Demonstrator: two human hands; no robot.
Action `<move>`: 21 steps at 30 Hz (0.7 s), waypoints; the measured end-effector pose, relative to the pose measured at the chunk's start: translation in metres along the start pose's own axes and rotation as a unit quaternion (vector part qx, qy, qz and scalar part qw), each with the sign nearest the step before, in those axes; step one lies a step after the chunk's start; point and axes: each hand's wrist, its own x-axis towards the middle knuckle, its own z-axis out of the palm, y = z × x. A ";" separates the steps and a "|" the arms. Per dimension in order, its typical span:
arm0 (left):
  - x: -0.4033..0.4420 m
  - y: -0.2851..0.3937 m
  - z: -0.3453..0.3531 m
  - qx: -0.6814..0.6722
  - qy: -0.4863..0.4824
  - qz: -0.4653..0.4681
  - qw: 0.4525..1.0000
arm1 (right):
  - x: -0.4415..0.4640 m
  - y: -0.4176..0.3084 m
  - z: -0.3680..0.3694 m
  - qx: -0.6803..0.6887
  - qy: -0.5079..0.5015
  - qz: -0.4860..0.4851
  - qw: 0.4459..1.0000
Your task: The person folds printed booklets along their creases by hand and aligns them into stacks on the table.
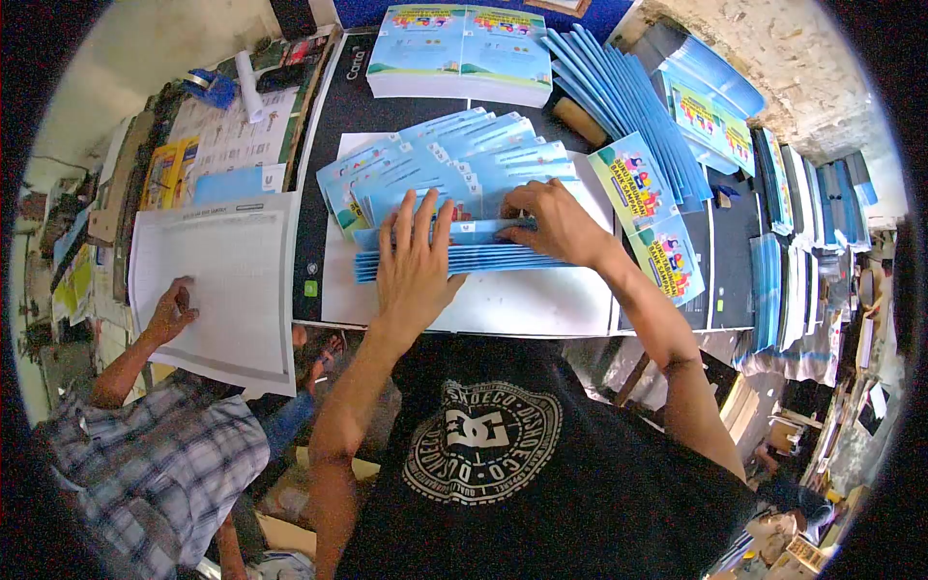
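Under both hands point(416, 253), a long, ridged stack of blue booklets point(493, 260).

A bare lane runs along the front of the white sheet point(532, 304), before the stack point(503, 259); the right arm point(662, 314) crosses its right end. The left hand point(411, 246) and right hand point(561, 222) obstruct the stack from above. Behind, the fan point(411, 159) blocks passage, then the pile point(459, 87). Covers point(633, 179) crowd the right. Leftward, dark worktop point(333, 116) lies open.
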 end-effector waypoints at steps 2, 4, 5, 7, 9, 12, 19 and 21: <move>-0.001 -0.001 0.001 -0.024 -0.015 0.003 1.000 | -0.004 -0.005 -0.001 0.001 0.006 -0.013 1.000; -0.001 -0.003 -0.001 -0.066 -0.018 0.012 0.998 | -0.004 -0.012 -0.005 0.001 -0.007 -0.001 1.000; -0.002 -0.006 -0.001 -0.080 -0.002 0.022 0.997 | -0.005 -0.012 -0.004 0.002 -0.006 0.003 1.000; -0.001 -0.011 0.000 -0.109 0.030 0.043 0.993 | -0.006 -0.011 0.000 0.003 -0.003 0.012 1.000; 0.003 -0.014 -0.002 -0.149 0.044 0.055 0.986 | -0.008 -0.010 0.003 0.006 0.012 0.006 1.000; 0.005 -0.017 -0.001 -0.164 0.055 0.071 0.982 | -0.010 -0.005 0.010 0.006 0.038 -0.011 0.999; 0.008 -0.015 0.003 -0.164 0.108 0.091 0.976 | -0.010 -0.006 0.009 0.001 0.030 -0.022 0.999; 0.004 -0.022 0.028 -0.124 0.173 0.082 0.974 | -0.012 -0.001 0.016 -0.002 0.046 -0.047 0.998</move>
